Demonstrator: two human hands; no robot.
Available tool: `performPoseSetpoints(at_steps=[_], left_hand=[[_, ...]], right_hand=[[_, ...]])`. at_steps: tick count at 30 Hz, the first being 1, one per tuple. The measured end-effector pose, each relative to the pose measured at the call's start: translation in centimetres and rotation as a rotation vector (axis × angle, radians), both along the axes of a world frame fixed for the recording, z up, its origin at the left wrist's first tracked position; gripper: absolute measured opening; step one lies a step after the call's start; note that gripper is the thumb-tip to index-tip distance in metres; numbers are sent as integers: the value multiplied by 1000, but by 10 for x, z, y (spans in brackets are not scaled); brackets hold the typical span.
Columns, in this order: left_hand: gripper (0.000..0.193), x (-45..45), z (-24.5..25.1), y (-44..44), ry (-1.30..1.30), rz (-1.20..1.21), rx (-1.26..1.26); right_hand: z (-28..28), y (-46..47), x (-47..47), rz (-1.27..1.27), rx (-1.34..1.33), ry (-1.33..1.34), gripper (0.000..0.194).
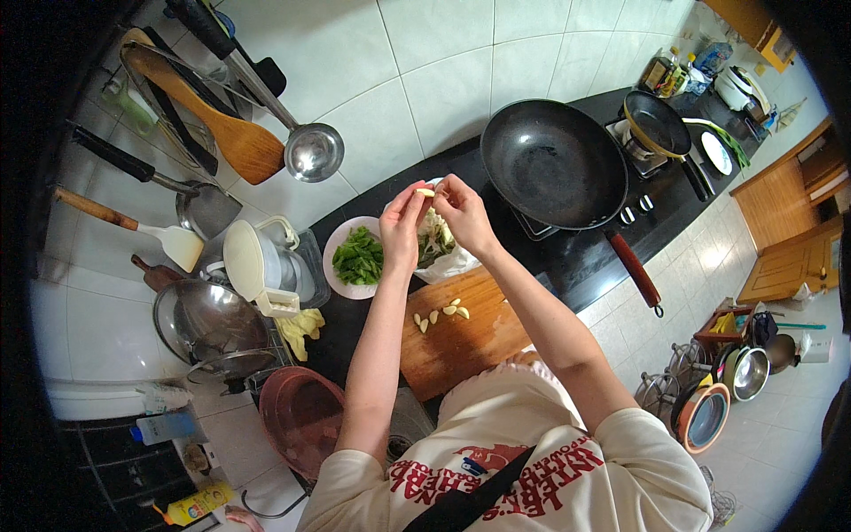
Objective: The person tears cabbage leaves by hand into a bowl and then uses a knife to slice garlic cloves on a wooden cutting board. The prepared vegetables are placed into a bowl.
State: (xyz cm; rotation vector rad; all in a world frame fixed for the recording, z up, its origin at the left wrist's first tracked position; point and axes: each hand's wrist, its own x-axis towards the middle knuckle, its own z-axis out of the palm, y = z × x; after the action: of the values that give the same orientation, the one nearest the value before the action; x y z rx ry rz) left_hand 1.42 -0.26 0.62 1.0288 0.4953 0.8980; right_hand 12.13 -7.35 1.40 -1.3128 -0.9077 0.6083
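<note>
A pale peeled garlic clove (425, 193) is held at the fingertips of my left hand (401, 229). My right hand (467, 216) meets it there, its thumb and forefinger pinched at the clove's right end. Beneath my wrists lies a wooden cutting board (459, 352) with several garlic cloves (433, 316) spread near its far side. Behind my hands, a white plastic bag (452, 267) with leafy scraps and peelings (435, 238) is partly hidden. Left of my left hand stands a white plate (332, 282) of cut green leaves (359, 258).
A large black wok (555, 166) sits on the stove, its red-brown handle (635, 272) jutting past the counter edge. Beyond it is a small frying pan (658, 123). A ladle (314, 153) and wooden spatula (233, 143) hang at left, above a reddish plastic basin (299, 419).
</note>
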Motion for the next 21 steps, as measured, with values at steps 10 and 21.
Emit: performPoseSetpoints(at_steps=[10, 21], left_hand=[[34, -7, 0, 4, -72, -120, -122], [42, -13, 2, 8, -99, -193, -173]], right_hand=[[-2, -2, 1, 5, -25, 20, 7], [7, -9, 3, -130, -32, -35, 9]])
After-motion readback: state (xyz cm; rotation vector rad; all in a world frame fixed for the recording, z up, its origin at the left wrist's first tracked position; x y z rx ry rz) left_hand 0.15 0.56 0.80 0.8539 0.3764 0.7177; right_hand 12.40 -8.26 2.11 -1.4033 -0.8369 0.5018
